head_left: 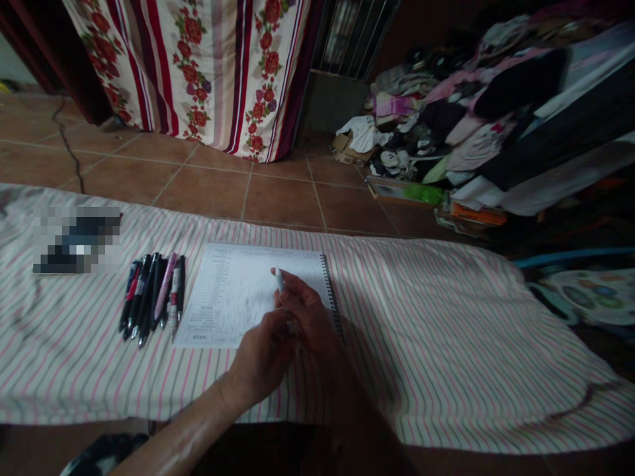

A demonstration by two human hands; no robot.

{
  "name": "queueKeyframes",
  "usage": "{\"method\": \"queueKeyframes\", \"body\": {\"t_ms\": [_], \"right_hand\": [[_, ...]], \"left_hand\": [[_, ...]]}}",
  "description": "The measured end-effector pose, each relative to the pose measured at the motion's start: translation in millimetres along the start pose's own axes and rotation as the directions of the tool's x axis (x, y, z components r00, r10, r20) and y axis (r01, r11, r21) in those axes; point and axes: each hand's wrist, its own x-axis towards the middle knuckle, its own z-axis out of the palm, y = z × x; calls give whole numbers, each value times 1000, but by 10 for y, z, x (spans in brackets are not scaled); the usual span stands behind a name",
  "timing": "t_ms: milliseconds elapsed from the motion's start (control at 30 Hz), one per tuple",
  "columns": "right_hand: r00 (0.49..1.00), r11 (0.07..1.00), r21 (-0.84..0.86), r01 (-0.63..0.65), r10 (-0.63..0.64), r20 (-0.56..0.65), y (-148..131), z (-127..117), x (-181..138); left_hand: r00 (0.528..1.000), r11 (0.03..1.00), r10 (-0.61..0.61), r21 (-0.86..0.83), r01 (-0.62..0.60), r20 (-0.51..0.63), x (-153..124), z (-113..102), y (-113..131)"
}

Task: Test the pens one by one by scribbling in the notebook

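Note:
Above a spiral notebook (208, 277), my two hands meet around a white pen (280, 280). My right hand (312, 316) is closed on the pen, and one white end of it sticks out past the fingers toward the far side. My left hand (260, 357) is closed at the pen's near end, its fingertips pressed together close to the right palm. The middle of the pen is mostly hidden by fingers. Printed text and scribbled pen strokes mark the notebook's open page. Left of the notebook, several pens (156, 291) lie side by side, mostly dark, one pink.
A striped cloth (421, 317) covers the surface under the notebook. At the far left lies a blurred-out dark item (77, 241). Beyond are a tiled floor (213, 178), a floral curtain (193, 66) and a heap of clothes (436, 112) on the right.

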Motion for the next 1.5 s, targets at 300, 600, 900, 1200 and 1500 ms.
{"method": "queueKeyframes", "body": {"t_ms": [300, 600, 900, 1200, 1500], "right_hand": [[991, 975, -188, 121, -128, -25, 60, 5, 19], [995, 971, -214, 103, -104, 6, 70, -4, 4], [803, 859, -451, 244, -440, -403, 37, -186, 123], [838, 768, -638, 62, -387, -384, 57, -221, 77], [892, 601, -799, -29, -345, -292, 81, -154, -20]], "left_hand": [[962, 729, -267, -639, 244, 63, 144, -86, 87], [992, 759, -121, -640, 121, 45, 142, -198, 146], [974, 904, 222, 362, -226, 55, 95, -194, -13], [945, 726, 203, 607, -322, 258, 61, -85, 61], [926, 671, 241, 639, -375, 290, 9, -60, 82]]}}
